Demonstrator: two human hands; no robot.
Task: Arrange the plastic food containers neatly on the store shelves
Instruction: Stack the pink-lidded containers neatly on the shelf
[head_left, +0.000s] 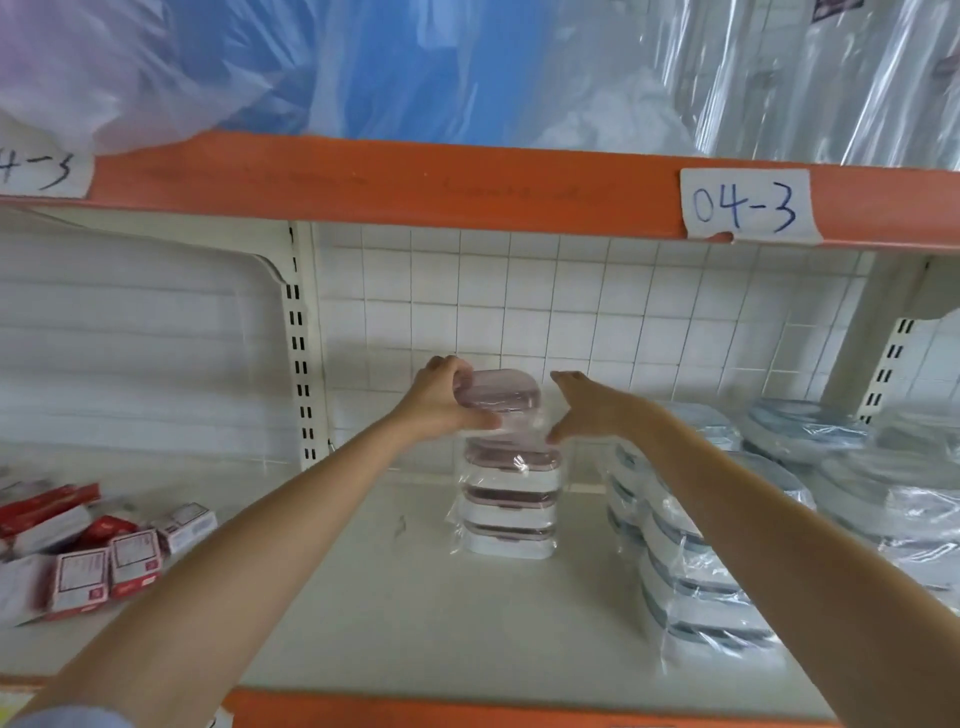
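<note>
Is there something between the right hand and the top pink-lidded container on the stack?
Nothing visible. The right hand is open just right of the top container, only a small clear gap between them. The left hand already grips its left side.

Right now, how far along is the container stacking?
Done: three pink-lidded wrapped plastic containers stand stacked on the shelf. In hand: the left hand grips the fourth, top pink-lidded container; the right hand steadies it. Left: grey-lidded stacks lean unevenly.
</note>
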